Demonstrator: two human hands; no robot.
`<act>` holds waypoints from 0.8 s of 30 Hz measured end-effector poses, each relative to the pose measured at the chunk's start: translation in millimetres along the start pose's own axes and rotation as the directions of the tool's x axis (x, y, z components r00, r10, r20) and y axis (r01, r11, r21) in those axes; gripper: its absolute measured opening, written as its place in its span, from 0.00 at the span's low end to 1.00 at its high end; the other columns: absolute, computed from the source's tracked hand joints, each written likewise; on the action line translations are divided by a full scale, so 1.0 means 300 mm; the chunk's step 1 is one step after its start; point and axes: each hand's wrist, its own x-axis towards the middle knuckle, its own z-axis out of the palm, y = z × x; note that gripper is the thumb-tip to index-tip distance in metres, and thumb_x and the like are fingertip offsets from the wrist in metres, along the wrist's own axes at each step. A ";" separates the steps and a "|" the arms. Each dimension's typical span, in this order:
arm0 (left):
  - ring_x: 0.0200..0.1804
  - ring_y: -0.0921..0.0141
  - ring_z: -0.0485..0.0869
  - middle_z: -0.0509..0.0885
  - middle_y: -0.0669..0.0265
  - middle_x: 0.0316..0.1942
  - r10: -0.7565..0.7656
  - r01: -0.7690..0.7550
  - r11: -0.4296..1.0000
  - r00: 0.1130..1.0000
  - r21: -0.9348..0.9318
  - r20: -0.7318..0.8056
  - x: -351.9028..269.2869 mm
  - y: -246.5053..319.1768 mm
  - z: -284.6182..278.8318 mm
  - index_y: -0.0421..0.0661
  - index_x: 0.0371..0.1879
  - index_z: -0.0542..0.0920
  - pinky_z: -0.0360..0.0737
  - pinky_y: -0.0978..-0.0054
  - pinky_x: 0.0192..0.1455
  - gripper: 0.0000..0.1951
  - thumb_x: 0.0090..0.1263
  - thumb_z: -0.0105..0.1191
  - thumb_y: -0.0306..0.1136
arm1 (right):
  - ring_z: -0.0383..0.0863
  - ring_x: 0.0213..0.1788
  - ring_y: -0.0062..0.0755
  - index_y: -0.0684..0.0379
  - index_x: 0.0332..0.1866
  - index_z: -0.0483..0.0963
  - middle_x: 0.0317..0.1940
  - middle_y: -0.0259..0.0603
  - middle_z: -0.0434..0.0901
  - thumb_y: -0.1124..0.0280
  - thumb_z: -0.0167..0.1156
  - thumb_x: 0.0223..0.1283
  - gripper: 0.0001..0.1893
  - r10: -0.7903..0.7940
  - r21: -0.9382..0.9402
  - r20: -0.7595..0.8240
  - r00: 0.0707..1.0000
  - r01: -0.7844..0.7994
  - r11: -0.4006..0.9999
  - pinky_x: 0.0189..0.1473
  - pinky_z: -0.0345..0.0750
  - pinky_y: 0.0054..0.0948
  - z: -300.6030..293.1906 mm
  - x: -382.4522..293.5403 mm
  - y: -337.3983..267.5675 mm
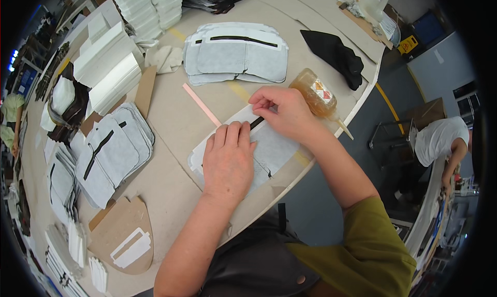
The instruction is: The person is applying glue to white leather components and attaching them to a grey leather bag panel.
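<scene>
A light grey fabric panel (277,149) with a white border and a black strip lies before me at the table's edge. My left hand (230,157) rests on its left part with the fingers together, covering some of the strip. My right hand (285,112) is over the panel's upper right, thumb and fingertips drawn together near the strip's end; whether they pinch anything cannot be seen. A pink strip (200,104) lies just beyond the panel. Beside my right hand a plastic squeeze bottle (316,95) of amber liquid lies with its nozzle towards the table's edge.
Stacked grey panels (221,58) lie beyond my hands, more (112,149) at left. A black cloth piece (334,58) lies at right. A cardboard template (124,235) with a white frame-shaped piece is at lower left. White stacks (147,9) stand behind. A person (442,141) is at far right.
</scene>
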 end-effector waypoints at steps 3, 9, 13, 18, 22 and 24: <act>0.58 0.62 0.77 0.79 0.64 0.56 0.003 -0.003 1.000 1.000 -0.020 0.005 0.000 0.001 -0.001 0.41 0.60 0.81 0.75 0.62 0.60 0.22 0.68 0.62 0.34 | 0.88 0.38 0.33 0.60 0.44 0.81 0.33 0.43 0.86 0.82 0.67 0.58 0.10 -0.010 0.013 -0.052 0.999 0.011 1.000 0.43 0.84 0.30 0.000 -0.014 0.016; 0.59 0.60 0.76 0.78 0.62 0.57 -0.044 0.044 0.997 0.999 -0.062 0.006 -0.022 0.008 0.001 0.41 0.61 0.80 0.74 0.61 0.62 0.22 0.69 0.62 0.34 | 0.87 0.40 0.41 0.60 0.47 0.81 0.34 0.44 0.86 0.83 0.63 0.60 0.11 -0.034 -0.111 -0.168 0.985 0.016 0.994 0.45 0.83 0.34 -0.012 -0.015 0.021; 0.60 0.58 0.76 0.78 0.60 0.60 -0.048 0.048 0.995 0.999 -0.092 0.010 -0.026 0.008 -0.004 0.39 0.61 0.79 0.74 0.60 0.62 0.23 0.68 0.63 0.35 | 0.87 0.40 0.43 0.62 0.49 0.80 0.35 0.44 0.86 0.79 0.63 0.61 0.11 0.072 -0.094 -0.153 0.986 -0.087 0.992 0.45 0.83 0.36 -0.035 -0.017 -0.009; 0.59 0.56 0.77 0.78 0.57 0.61 -0.048 0.043 0.992 0.998 -0.123 -0.034 -0.031 0.002 0.003 0.38 0.58 0.79 0.74 0.60 0.62 0.23 0.66 0.65 0.35 | 0.87 0.40 0.41 0.62 0.51 0.79 0.36 0.42 0.86 0.70 0.67 0.61 0.15 0.181 -0.236 0.053 0.982 -0.164 0.958 0.45 0.82 0.38 -0.060 0.034 -0.011; 0.57 0.55 0.79 0.78 0.57 0.61 -0.067 0.060 0.986 0.997 -0.157 -0.043 -0.028 0.000 0.001 0.39 0.55 0.80 0.77 0.60 0.59 0.23 0.63 0.68 0.36 | 0.86 0.38 0.36 0.62 0.52 0.78 0.32 0.38 0.85 0.70 0.68 0.59 0.17 0.210 -0.156 0.106 0.972 -0.193 0.969 0.44 0.81 0.35 -0.071 0.048 0.000; 0.56 0.55 0.79 0.78 0.57 0.61 -0.078 0.068 0.982 0.996 -0.175 -0.051 -0.028 -0.001 0.000 0.38 0.54 0.80 0.78 0.60 0.58 0.24 0.62 0.69 0.36 | 0.84 0.36 0.32 0.61 0.52 0.76 0.33 0.37 0.83 0.72 0.69 0.57 0.18 0.259 -0.010 0.137 0.956 -0.260 0.966 0.44 0.81 0.31 -0.080 0.046 0.001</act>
